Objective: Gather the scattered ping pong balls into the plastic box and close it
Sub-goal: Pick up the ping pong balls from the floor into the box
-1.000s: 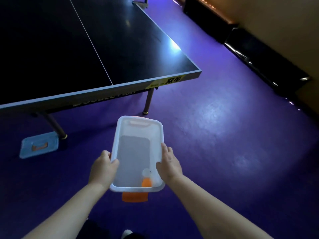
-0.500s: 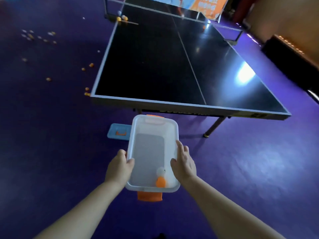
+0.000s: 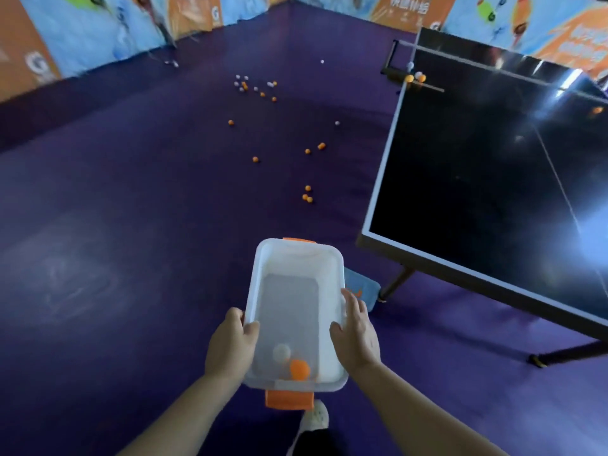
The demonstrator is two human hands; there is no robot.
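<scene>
Table [image 3: 493, 166] now right; hands [image 3: 230, 343] gripping box [image 3: 297, 258].

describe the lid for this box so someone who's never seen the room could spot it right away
Start at the ping pong table on the right and go to its near corner. On the purple floor by the table leg there, just past the right hand holding the plastic box, lies a flat blue lid with a small orange mark. It is the only flat blue thing; everything else scattered on the floor is a small ball.

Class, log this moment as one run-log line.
left hand, right hand: holding clear plastic box | inside: white ball, orange ball | floor balls: ungathered
</scene>
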